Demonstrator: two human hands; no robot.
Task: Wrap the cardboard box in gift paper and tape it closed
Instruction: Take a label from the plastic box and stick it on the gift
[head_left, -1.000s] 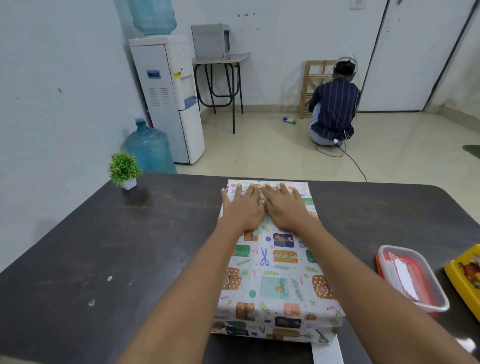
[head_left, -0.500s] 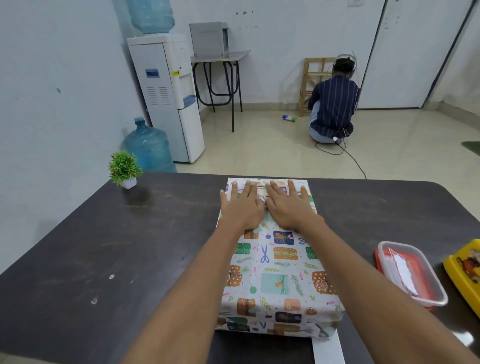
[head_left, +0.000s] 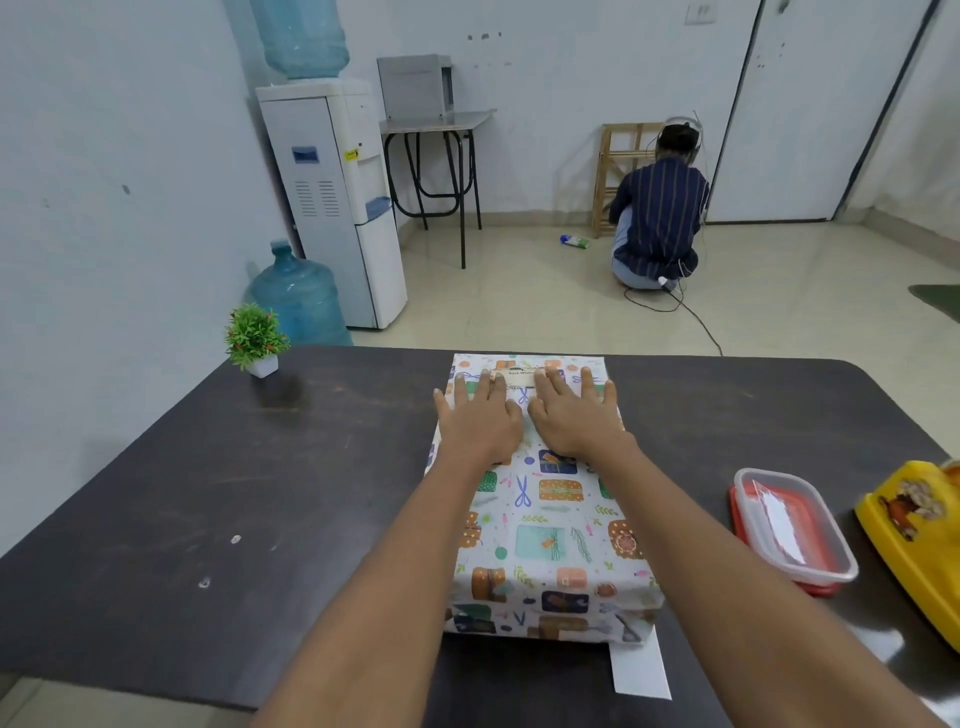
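On the dark table (head_left: 156, 493), mid-width between the small potted plant (head_left: 255, 338) and the red-lidded container (head_left: 792, 530), sits the wrapped box (head_left: 545, 519); left hand (head_left: 480, 421) and right hand (head_left: 574, 415) lie flat, fingers spread, on its far end. Likely light and stiff with slick, crease-prone paper, so grip the side edges. The white paper flap (head_left: 639, 670) sticks out from the box's near right corner; the yellow box (head_left: 914, 530) is well apart.

Setting: plain office or break room. White walls, tiled floor (head_left: 545, 306), water dispenser (head_left: 332, 202) with a spare jug (head_left: 298, 299) beside it, small metal desk (head_left: 436, 122) against the far wall, white door (head_left: 795, 109). Dark work table (head_left: 208, 467) in front carries a potted plant (head_left: 254, 338).
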